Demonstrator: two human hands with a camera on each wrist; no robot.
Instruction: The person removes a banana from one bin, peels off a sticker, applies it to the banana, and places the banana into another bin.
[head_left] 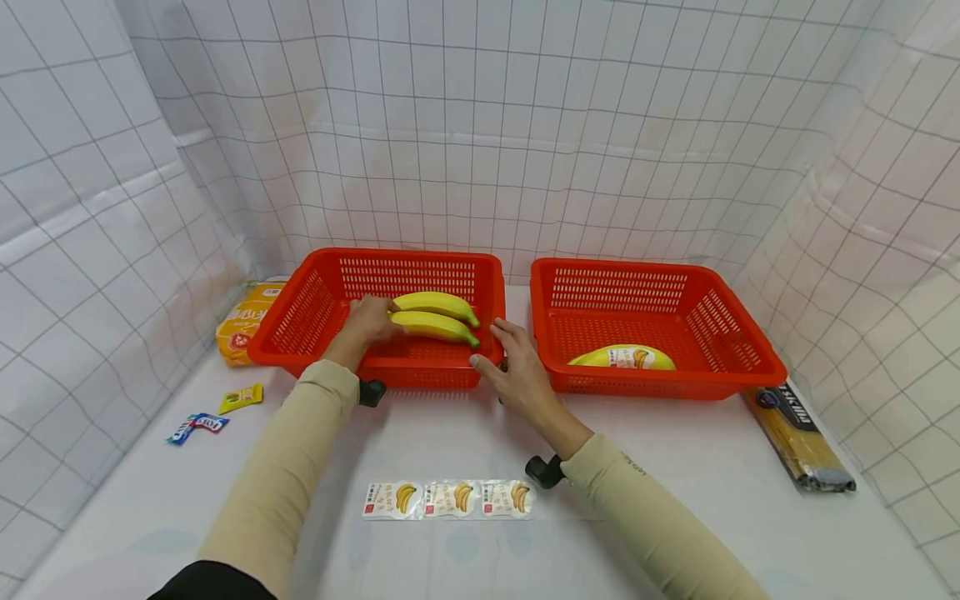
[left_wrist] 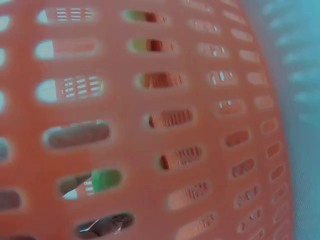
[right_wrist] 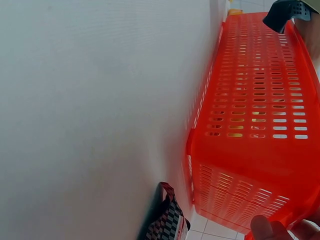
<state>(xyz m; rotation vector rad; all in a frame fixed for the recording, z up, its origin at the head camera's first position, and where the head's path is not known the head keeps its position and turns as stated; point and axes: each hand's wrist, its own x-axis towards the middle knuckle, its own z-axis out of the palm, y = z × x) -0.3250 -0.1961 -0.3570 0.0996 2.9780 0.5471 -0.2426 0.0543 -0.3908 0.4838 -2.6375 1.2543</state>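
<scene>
Inside left basket (head_left: pixel 420 364), two bananas (head_left: pixel 435 326)

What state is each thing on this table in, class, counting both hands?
Banana pair: unpeeled, no labels visible.
Left basket: upright, holding the banana pair.
Single banana: unpeeled, labelled.
Right basket: upright, holding the single banana.
Sticker strip: lying flat.
Yellow sweet: wrapped.
Blue sweets: wrapped.
Pasta pack: lying down.
Orange bag: partly hidden.
Left hand: at the banana pair, grip unclear.
Right hand: at left basket's near right corner, fingers spread.
</scene>
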